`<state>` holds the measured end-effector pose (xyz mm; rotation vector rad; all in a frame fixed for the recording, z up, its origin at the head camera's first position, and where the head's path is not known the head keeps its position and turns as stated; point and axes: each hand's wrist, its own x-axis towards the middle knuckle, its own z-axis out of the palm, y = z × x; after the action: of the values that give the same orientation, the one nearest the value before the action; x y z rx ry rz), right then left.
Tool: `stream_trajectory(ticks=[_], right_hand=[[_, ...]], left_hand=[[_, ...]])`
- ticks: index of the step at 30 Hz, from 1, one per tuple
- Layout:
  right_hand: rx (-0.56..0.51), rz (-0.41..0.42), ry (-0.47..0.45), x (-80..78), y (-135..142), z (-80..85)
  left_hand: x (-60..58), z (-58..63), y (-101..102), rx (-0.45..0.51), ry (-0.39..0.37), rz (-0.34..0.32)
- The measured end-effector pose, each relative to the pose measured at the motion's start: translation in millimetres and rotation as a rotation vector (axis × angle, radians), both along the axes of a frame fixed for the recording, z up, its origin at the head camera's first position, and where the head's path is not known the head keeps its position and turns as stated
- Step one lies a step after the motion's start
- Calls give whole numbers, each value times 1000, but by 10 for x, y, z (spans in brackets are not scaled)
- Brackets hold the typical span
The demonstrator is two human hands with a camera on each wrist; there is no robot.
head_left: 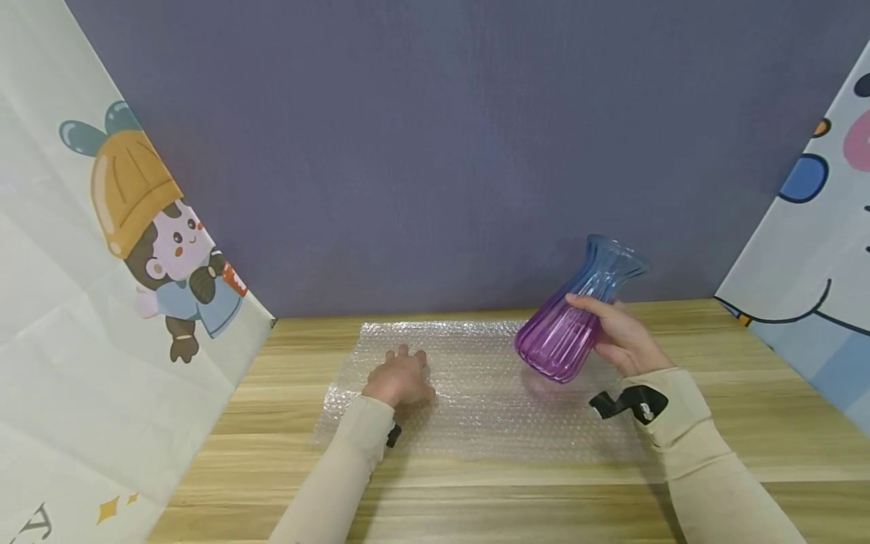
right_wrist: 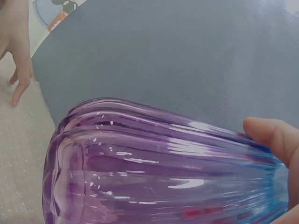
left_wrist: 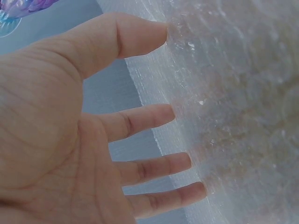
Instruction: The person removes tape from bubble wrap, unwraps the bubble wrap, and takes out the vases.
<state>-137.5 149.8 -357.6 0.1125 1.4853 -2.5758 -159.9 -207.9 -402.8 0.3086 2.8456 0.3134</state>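
A ribbed glass vase [head_left: 564, 325], purple at its base and blue toward its flared mouth, is tilted above the right part of a sheet of bubble wrap [head_left: 469, 423]. My right hand [head_left: 627, 340] grips it around the narrower neck, thumb on the near side; in the right wrist view the vase [right_wrist: 140, 163] fills the lower half. My left hand [head_left: 399, 378] is over the left part of the sheet with its fingers spread. In the left wrist view the fingertips [left_wrist: 161, 112] touch the bubble wrap [left_wrist: 243, 112], and nothing is held.
The bubble wrap lies flat on a wood-grain table [head_left: 476, 506]. A grey-purple panel [head_left: 435, 166] stands along the table's back edge. White sheets with cartoon prints [head_left: 54, 317] rise on the left and right sides.
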Motion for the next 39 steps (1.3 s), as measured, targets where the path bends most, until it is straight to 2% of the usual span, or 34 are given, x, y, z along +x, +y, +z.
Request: stream_trajectory(ticks=[9, 19, 28, 35, 39], right_hand=[[-30, -44, 20, -5, 27, 18], [-56, -53, 17, 5, 77, 48], [-83, -54, 58, -5, 122, 45], [-61, -68, 67, -8, 151, 57], [-92, -69, 88, -11, 176, 63]], left_hand=[[9, 4, 15, 5, -2, 3], [0, 3, 24, -4, 1, 3], [-7, -2, 48, -8, 4, 1], [-9, -6, 65, -10, 12, 0], [-21, -14, 75, -9, 16, -1]])
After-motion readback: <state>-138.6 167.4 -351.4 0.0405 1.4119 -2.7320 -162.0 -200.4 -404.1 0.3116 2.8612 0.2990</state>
